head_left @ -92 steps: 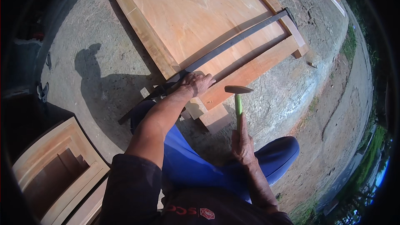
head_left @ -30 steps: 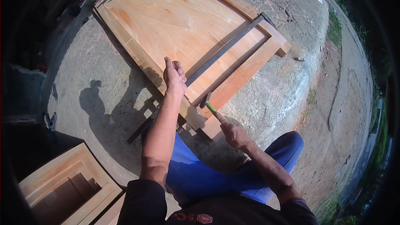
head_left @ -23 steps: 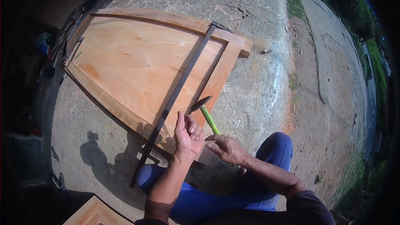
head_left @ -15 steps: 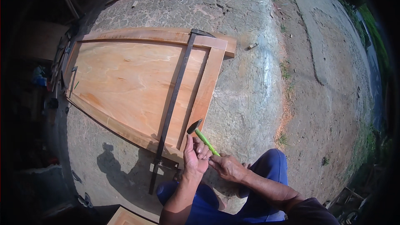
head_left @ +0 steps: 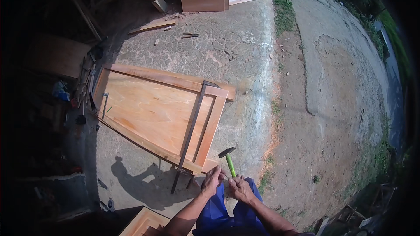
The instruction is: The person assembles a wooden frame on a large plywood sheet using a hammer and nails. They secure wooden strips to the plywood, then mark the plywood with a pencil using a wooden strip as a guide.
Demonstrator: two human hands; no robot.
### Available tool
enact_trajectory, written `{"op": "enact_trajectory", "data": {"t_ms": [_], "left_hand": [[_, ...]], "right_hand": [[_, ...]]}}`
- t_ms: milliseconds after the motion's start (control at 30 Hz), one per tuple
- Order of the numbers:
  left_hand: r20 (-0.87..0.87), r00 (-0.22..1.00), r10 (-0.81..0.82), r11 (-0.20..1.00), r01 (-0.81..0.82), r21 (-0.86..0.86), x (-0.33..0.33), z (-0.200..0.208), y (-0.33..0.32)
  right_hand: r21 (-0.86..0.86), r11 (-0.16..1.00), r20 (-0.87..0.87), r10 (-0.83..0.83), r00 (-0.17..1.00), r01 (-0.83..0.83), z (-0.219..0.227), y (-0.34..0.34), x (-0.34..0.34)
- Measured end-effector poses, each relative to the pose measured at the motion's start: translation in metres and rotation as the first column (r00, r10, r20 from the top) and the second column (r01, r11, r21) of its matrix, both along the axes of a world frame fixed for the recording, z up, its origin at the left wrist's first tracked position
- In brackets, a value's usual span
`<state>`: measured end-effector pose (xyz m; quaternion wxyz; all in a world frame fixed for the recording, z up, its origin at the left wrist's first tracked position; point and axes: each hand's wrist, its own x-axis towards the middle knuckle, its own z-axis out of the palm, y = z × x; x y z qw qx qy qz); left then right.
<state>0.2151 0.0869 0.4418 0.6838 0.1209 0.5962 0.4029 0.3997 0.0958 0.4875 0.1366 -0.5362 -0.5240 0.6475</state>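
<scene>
My right hand (head_left: pixel 240 190) grips the lower end of a green-handled hammer (head_left: pixel 230 165), its dark head upright above my knees. Close beside it, my left hand (head_left: pixel 211 181) has its fingers drawn together; a thin sliver seems to show at their tips, too small to name. Just past my left hand lies a wooden panel door (head_left: pixel 146 111), flat and slanting away to the left. A long dark bar clamp (head_left: pixel 190 126) spans the door near its right end. Toward the door's far left end rests a small try square (head_left: pixel 105 105) beside a short green stick.
Pliers (head_left: pixel 190 36) and a wooden strip (head_left: pixel 153 27) lie on the cracked concrete (head_left: pixel 245 52) beyond the door. Tools and scraps crowd the shaded left side. Another wooden panel (head_left: pixel 142 223) is at the lower left. A dirt strip (head_left: pixel 302 148) runs along the right.
My view has tilted up, bringing in boards at the back. Both hands have drawn back from the door's corner, and the hammer now stands more upright, right of the door.
</scene>
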Motion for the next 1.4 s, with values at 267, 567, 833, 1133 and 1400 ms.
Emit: {"op": "enact_trajectory", "data": {"t_ms": [267,567,833,1133,1400], "left_hand": [[-0.854,0.425,-0.3,0.646,0.749,0.146,0.009,0.138,0.119],[-0.759,0.648,0.059,0.969,0.147,0.201,-0.006,0.054,0.229],[-0.623,0.67,0.405,0.837,-0.545,-0.042,-0.022,0.077,0.306],[-0.545,-0.018,0.838,-0.14,-0.973,-0.184,0.126,0.049,0.416],[-0.446,-0.229,0.865,-0.395,-0.86,-0.324,0.271,0.018,0.61]], "right_hand": [[-0.286,0.942,-0.031,0.174,0.984,-0.175,0.088,0.174,0.01],[-0.131,0.876,0.026,0.471,0.882,-0.464,0.035,0.366,-0.014],[0.193,0.757,0.165,0.602,0.781,-0.624,0.001,0.58,-0.016],[-0.3,0.332,0.329,0.916,0.23,-0.894,-0.008,0.809,-0.166],[-0.282,-0.112,0.432,0.872,-0.23,-0.953,0.042,0.879,-0.283]]}}
